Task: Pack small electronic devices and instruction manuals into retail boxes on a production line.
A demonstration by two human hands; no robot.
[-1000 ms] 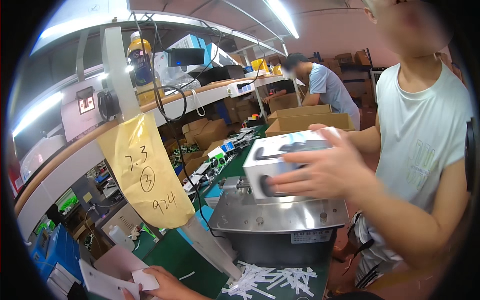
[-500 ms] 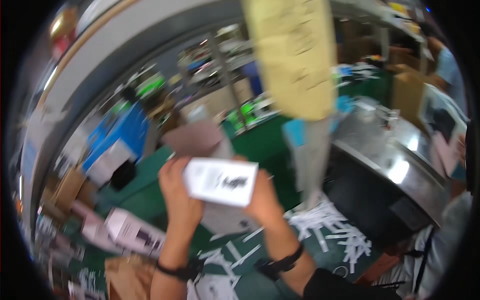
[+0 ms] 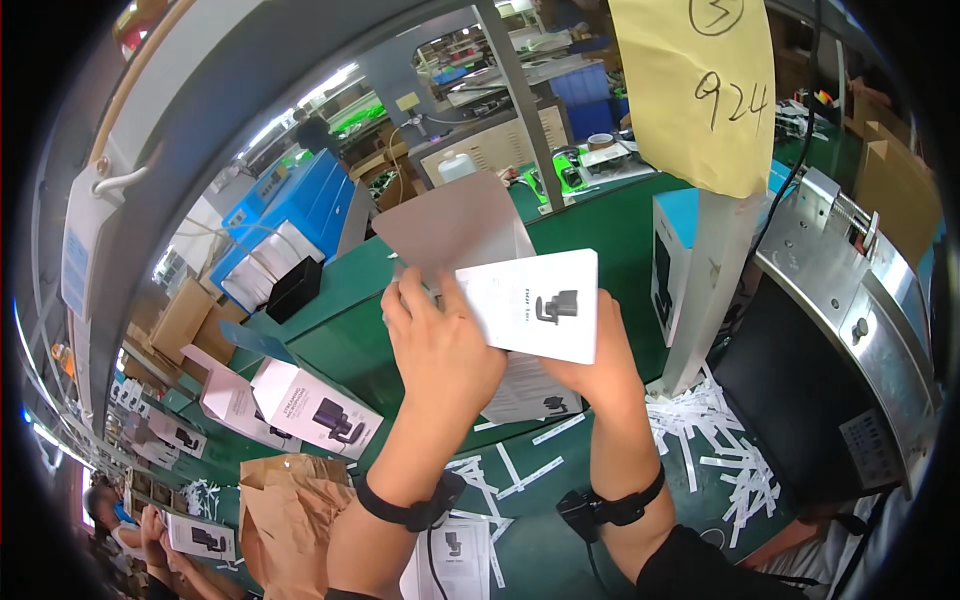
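Note:
My right hand (image 3: 605, 355) grips a white booklet (image 3: 540, 300) with a black microphone pictured on its cover; most of its fingers are hidden behind the booklet. Beneath it stands a printed carton (image 3: 530, 395), its lid flap (image 3: 450, 225) raised to show a plain grey-brown inner side. My left hand (image 3: 440, 335) is at the carton's left side with bent fingers round its upper edge, beside the booklet's left end. The carton's inside is hidden by the booklet and my hands. Both wrists wear black straps with small devices.
Pink microphone cartons (image 3: 320, 410) stand open at left, near a crumpled brown paper bag (image 3: 290, 510). White paper strips (image 3: 725, 460) lie right of a metal post (image 3: 700, 290). A metal machine (image 3: 850, 290) stands at right. Another person's hands (image 3: 165, 545) hold a carton at lower left.
The booklet has shifted right and up in view, tilting the other way. My left hand has come off the booklet's left end onto the carton. The whole view has swung and sharpened.

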